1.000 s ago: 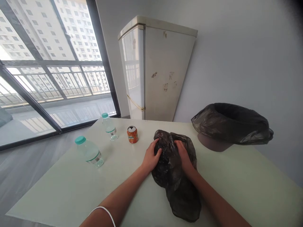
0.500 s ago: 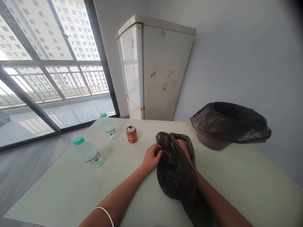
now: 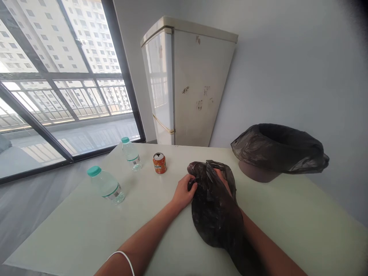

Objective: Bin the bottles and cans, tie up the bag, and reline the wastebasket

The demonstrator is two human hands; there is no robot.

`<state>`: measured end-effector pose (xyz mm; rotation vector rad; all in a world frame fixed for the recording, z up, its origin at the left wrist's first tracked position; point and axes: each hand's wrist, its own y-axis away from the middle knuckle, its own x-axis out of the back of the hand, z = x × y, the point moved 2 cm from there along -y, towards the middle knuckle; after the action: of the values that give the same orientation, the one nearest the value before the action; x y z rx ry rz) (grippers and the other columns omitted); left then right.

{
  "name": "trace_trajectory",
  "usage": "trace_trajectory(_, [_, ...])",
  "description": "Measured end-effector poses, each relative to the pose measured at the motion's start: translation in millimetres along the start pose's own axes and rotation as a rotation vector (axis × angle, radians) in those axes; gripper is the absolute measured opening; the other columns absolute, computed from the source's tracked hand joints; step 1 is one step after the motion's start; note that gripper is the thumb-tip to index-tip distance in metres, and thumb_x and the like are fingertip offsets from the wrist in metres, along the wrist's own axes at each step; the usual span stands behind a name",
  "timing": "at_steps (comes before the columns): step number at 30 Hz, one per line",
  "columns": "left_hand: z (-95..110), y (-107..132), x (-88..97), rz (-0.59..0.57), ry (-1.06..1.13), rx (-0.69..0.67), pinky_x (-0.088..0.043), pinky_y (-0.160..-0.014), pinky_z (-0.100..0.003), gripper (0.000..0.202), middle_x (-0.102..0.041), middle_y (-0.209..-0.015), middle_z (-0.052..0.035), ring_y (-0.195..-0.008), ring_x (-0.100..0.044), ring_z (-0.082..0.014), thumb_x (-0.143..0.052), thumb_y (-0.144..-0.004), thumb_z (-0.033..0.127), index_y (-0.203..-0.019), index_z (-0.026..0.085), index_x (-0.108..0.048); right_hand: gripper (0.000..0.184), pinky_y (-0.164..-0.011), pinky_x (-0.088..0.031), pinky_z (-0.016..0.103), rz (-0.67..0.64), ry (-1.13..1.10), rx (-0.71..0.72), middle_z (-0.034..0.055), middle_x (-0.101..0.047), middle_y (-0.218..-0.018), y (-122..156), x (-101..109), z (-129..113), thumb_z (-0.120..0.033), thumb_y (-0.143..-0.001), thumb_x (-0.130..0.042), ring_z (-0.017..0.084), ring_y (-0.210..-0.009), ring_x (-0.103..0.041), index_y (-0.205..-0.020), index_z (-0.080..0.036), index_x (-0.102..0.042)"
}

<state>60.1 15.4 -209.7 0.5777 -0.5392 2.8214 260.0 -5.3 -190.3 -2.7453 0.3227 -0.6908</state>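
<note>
A crumpled black plastic bag (image 3: pixel 214 214) lies bunched on the pale table, its tail trailing over the near edge toward me. My left hand (image 3: pixel 185 191) is closed on the bag's left side, thumb and fingers pinching the plastic. On the other side, my right hand (image 3: pixel 222 180) is largely covered by folds of the bag, and its fingertips are hidden. Left of the bag stands an orange drink can (image 3: pixel 159 163), its top facing up. Two clear bottles with teal caps, a nearer bottle (image 3: pixel 106 186) and a farther bottle (image 3: pixel 131 154), stand farther left.
A bin (image 3: pixel 255 172) lined with a black bag stands at the table's right rear. Behind the table (image 3: pixel 66 230) is a worn white fridge (image 3: pixel 201 88). Glass sliding doors (image 3: pixel 69 88) with a balcony beyond fill the left side.
The bag's lower part has shifted slightly right and more plastic drapes over my right wrist. My left hand keeps its grip in nearly the same place. The bottles, can and bin stay put.
</note>
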Motion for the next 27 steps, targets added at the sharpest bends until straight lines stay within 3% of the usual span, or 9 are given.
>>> trace_trajectory(4, [-8.8, -1.4, 1.1, 0.098, -0.004, 0.079, -0.05, -0.084, -0.037, 0.009, -0.068, -0.094, -0.0051, -0.088, -0.064, -0.0217, -0.053, -0.096, 0.026, -0.097, 0.021, -0.06, 0.038, -0.076, -0.056, 0.04, 0.003, 0.01, -0.093, 0.0095, -0.075, -0.099, -7.5, 13.0, 12.3, -0.045, -0.09, -0.064, 0.032, -0.09, -0.073, -0.123, -0.026, -0.062])
trace_trajectory(9, [-12.2, -0.9, 2.1, 0.142, -0.062, 0.118, -0.049, -0.082, -0.036, 0.007, -0.068, -0.093, -0.0048, -0.086, -0.063, -0.0212, -0.053, -0.092, 0.018, -0.094, 0.022, -0.058, 0.047, -0.084, -0.057, 0.041, 0.072, -0.09, -0.09, 0.0113, -0.071, -0.113, -16.7, 37.4, 23.7, -0.05, -0.081, -0.07, 0.031, -0.1, -0.07, -0.118, -0.024, -0.058])
trace_trajectory(14, [-12.5, -0.1, 2.1, 0.16, -0.093, 0.131, -0.049, -0.085, -0.037, 0.013, -0.069, -0.096, -0.0057, -0.09, -0.065, -0.0221, -0.051, -0.091, 0.012, -0.096, 0.022, -0.059, 0.046, -0.088, -0.053, 0.036, 0.306, -0.279, -0.085, 0.0072, -0.063, -0.121, -18.7, 62.2, 19.0, -0.052, -0.09, -0.064, 0.024, -0.104, -0.063, -0.127, -0.024, -0.057])
trace_trajectory(18, [-13.7, -0.3, 1.2, 0.154, -0.117, 0.127, -0.049, -0.086, -0.039, 0.016, -0.068, -0.098, -0.0064, -0.091, -0.064, -0.0234, -0.051, -0.089, 0.009, -0.097, 0.022, -0.058, 0.047, -0.095, -0.05, 0.039, 0.529, -0.351, 0.034, 0.0071, -0.06, -0.122, -15.2, 71.1, 7.2, -0.049, -0.091, -0.064, 0.023, -0.106, -0.061, -0.129, -0.022, -0.055])
trace_trajectory(21, [-15.1, 0.0, 0.1, 0.144, -0.129, 0.122, -0.049, -0.088, -0.04, 0.019, -0.067, -0.1, -0.007, -0.094, -0.063, -0.0242, -0.051, -0.089, 0.007, -0.099, 0.022, -0.057, 0.051, -0.1, -0.049, 0.047, 0.648, -0.252, 0.187, 0.0092, -0.058, -0.12, -7.6, 74.6, -20.7, -0.047, -0.09, -0.063, 0.026, -0.106, -0.061, -0.132, -0.02, -0.054])
trace_trajectory(23, [-15.7, 0.1, -0.5, 0.136, -0.131, 0.118, -0.049, -0.088, -0.04, 0.02, -0.066, -0.1, -0.007, -0.093, -0.062, -0.0244, -0.051, -0.088, 0.006, -0.099, 0.022, -0.056, 0.055, -0.102, -0.049, 0.053, 0.656, -0.112, 0.326, 0.0115, -0.058, -0.119, -0.5, 75.1, -53.4, -0.048, -0.085, -0.066, 0.03, -0.108, -0.062, -0.13, -0.019, -0.056])
trace_trajectory(25, [-15.4, 0.0, -0.8, 0.13, -0.132, 0.112, -0.05, -0.088, -0.04, 0.021, -0.066, -0.1, -0.0071, -0.093, -0.062, -0.0247, -0.052, -0.087, 0.006, -0.099, 0.022, -0.056, 0.055, -0.104, -0.048, 0.057, 0.553, 0.045, 0.469, 0.0136, -0.061, -0.118, 6.2, 70.2, -92.8, -0.045, -0.079, -0.073, 0.034, -0.111, -0.062, -0.126, -0.02, -0.059])
trace_trajectory(27, [-13.5, -0.6, -1.2, 0.13, -0.126, 0.101, -0.05, -0.09, -0.041, 0.021, -0.065, -0.101, -0.0071, -0.096, -0.062, -0.025, -0.055, -0.085, 0.006, -0.099, 0.022, -0.057, 0.054, -0.106, -0.049, 0.055, 0.368, 0.117, 0.567, 0.0138, -0.063, -0.122, 10.9, 57.4, -129.6, -0.039, -0.08, -0.075, 0.035, -0.116, -0.062, -0.129, -0.023, -0.058])
